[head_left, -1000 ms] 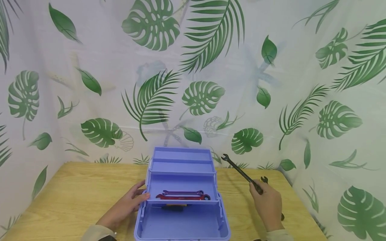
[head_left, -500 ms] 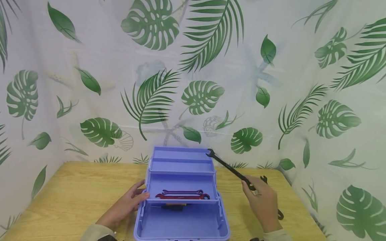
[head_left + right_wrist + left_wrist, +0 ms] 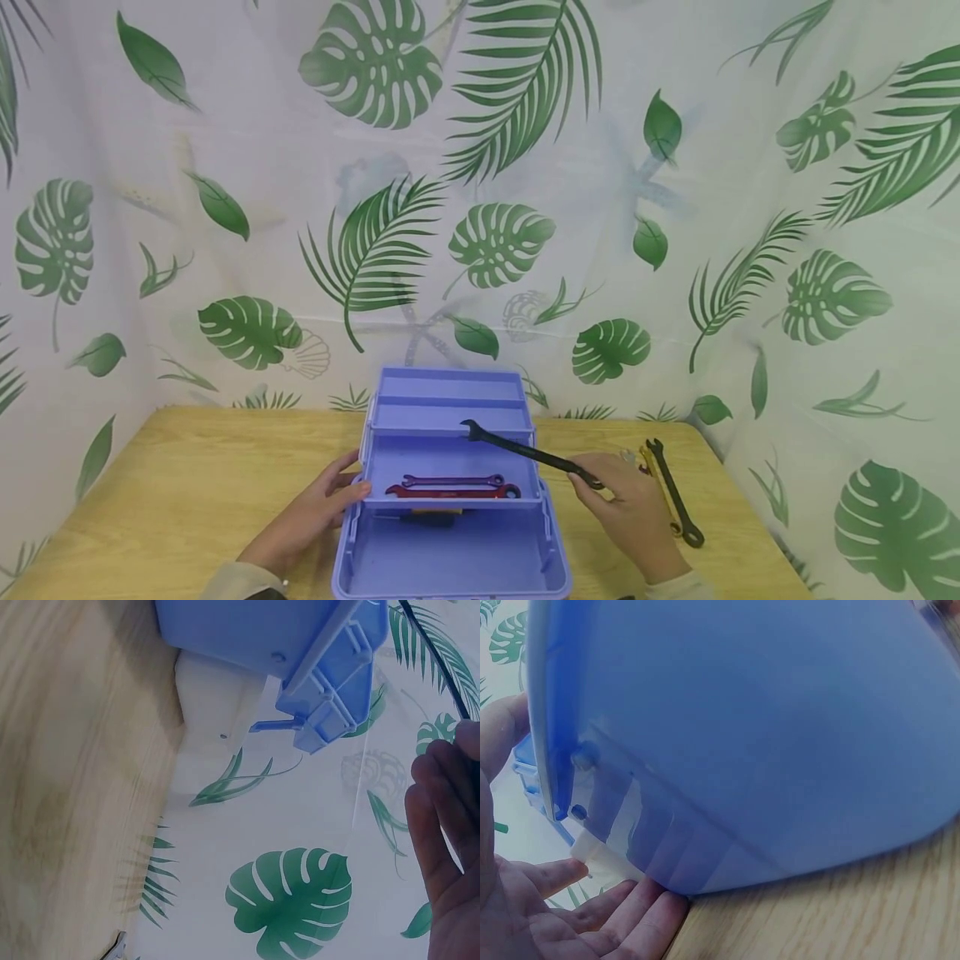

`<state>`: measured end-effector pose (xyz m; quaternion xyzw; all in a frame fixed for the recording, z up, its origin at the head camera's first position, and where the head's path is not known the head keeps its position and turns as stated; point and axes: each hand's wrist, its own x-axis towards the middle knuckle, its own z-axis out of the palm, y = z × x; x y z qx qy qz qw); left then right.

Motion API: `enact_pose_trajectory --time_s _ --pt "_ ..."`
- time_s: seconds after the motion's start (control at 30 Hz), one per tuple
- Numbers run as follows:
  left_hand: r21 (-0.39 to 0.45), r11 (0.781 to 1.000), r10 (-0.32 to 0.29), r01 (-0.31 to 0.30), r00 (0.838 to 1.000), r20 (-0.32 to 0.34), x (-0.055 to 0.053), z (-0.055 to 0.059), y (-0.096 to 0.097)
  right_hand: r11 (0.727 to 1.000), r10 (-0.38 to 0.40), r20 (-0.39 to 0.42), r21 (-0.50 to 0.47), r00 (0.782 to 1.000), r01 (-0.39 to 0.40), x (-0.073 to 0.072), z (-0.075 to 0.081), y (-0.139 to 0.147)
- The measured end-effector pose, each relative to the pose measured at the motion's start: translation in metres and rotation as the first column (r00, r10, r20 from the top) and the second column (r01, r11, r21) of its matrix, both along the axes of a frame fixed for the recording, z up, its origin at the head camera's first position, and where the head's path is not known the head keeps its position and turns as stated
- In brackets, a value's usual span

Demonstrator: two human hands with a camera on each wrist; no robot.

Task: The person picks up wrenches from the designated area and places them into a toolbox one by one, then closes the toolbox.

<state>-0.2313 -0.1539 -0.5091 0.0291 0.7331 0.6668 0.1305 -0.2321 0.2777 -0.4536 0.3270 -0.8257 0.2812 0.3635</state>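
Centrally on the table stands an opened blue-purple toolbox (image 3: 453,567) with stepped trays. At its left side my left hand (image 3: 318,508) holds it, thumb on the tray's edge and fingers along the outer wall (image 3: 780,750). My right hand (image 3: 626,508) pinches a black combination wrench (image 3: 525,450) near its ring end. The wrench's open end is over the middle tray (image 3: 420,457). In that tray lie a purple wrench (image 3: 453,481) and a red wrench (image 3: 453,492). In the right wrist view the held wrench (image 3: 439,660) shows only as a dark shaft.
To the right of my right hand lie another black wrench (image 3: 675,496) and a gold wrench (image 3: 660,487), partly behind the hand. A dark-handled tool (image 3: 429,518) sits in the toolbox's lower compartment. A leaf-print curtain (image 3: 480,167) surrounds the wooden table (image 3: 225,467).
My right hand has carried the black wrench left and downward, from beside the toolbox to over its middle tray. The wrenches on the right now show more. My left hand has stayed in place.
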Motion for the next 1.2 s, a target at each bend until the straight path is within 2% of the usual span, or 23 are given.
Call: enact_pose_trajectory --time_s 0.5,0.73,0.83,0.97,1.2 --pt "-0.013 1.000 0.019 -0.019 1.000 0.011 0.001 0.001 0.001 0.995 0.056 -0.005 0.085 0.998 -0.055 -0.003 -0.008 -0.009" --pt "0.005 1.000 -0.009 0.009 1.000 -0.006 0.000 0.001 0.000 0.994 0.061 -0.022 0.096 0.998 -0.059 -0.002 -0.009 -0.016" --pt "0.003 1.000 -0.002 0.002 1.000 -0.005 0.000 0.000 -0.001 0.993 0.065 -0.012 0.104 0.998 -0.064 -0.003 -0.010 -0.020" --pt "-0.005 1.000 0.017 -0.017 1.000 0.000 0.000 -0.001 -0.001 0.989 0.074 -0.021 0.126 0.997 -0.071 -0.007 -0.010 -0.027" --pt "0.003 1.000 -0.003 0.003 1.000 -0.003 -0.001 0.001 -0.001 0.982 0.068 -0.019 0.180 0.998 -0.063 -0.013 -0.004 -0.035"
